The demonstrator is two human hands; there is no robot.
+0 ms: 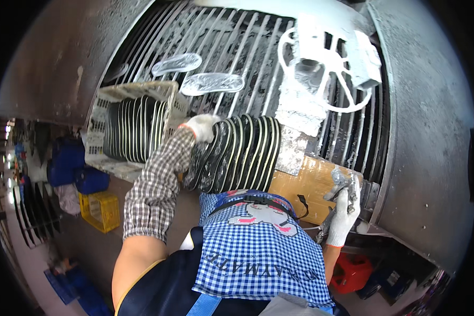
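Note:
My left hand (203,128), in a white glove under a brown checked sleeve, closes on the far end of a black shoe sole at the left of a row; its fingertips are partly hidden. The row of black soles with pale edges (242,152) stands on edge, packed side by side, in front of my apron. At the right, my right hand (346,210), also white-gloved, is wrapped around a metal spray gun (341,185) crusted with grey residue. The gun is over a brown board (303,184).
A dirty white plastic crate (131,89) at the left holds more upright soles. Two clear sole-shaped pieces (212,84) lie on the metal bars (253,58) beyond. A white-coated spoked wheel (332,68) stands far right, between metal side walls (426,116). A yellow crate (99,211) is on the floor.

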